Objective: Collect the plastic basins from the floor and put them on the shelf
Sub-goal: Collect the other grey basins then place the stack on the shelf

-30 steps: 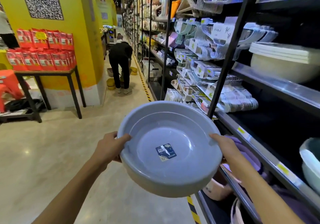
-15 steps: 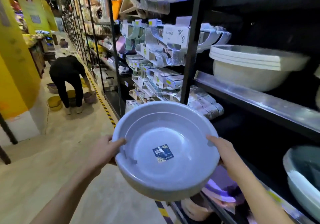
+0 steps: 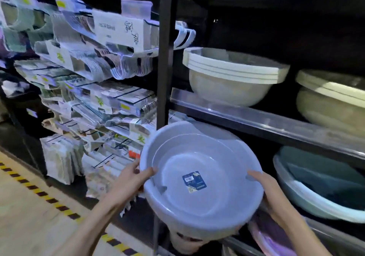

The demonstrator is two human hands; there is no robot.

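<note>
Head view: basin (image 3: 201, 178) tilted, opening facing camera.

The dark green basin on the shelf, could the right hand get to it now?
Probably not yet. The right hand is busy: its grip is on the grey basin, shared with the left hand. The dark green basin sits close beside it, nothing between them.

A basin (image 3: 201, 180) is held in front of the shelf (image 3: 276, 125), the left hand (image 3: 128, 184) on its left rim and the right hand (image 3: 266, 188) on its right rim, with a label (image 3: 194, 181) inside on its bottom. On the shelf above sits a stack of basins (image 3: 231, 76), another basin (image 3: 331, 97) to its right. Below the shelf, right of the held basin, lies a tilted basin (image 3: 320, 184). Left of the upright post (image 3: 165, 58) hang packaged goods (image 3: 88, 78); a striped line (image 3: 39, 192) runs along the floor (image 3: 23, 216) at lower left.
</note>
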